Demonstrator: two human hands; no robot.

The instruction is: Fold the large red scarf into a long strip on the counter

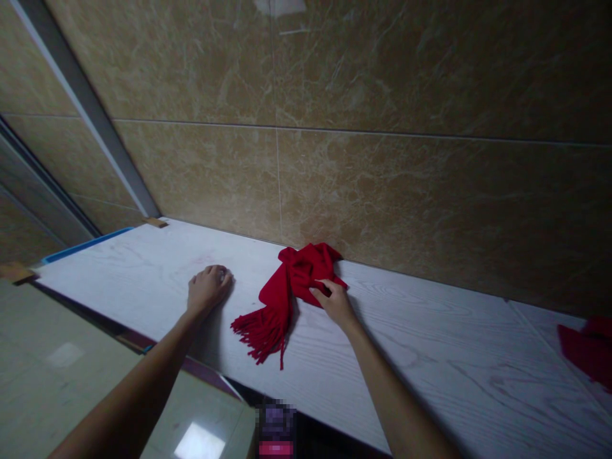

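A crumpled red scarf (306, 280) lies on the white wood-grain table, bunched up near the wall, with its fringed end spread towards the front edge. My right hand (337, 303) is at the scarf's right side, thumb and forefinger closed on a bit of its cloth. To the left of the scarf and apart from it, my left hand (209, 287) rests low over the table with curled fingers. A small shiny spot shows at its fingers; what it is, I cannot make out.
The white table (406, 344) runs along a brown marble-tiled wall (382, 191). Another red cloth (586, 350) lies at the far right. Wooden blocks (18, 273) sit at the left corners, beside a blue edge (88, 245). Pale floor tiles (62, 357) show below.
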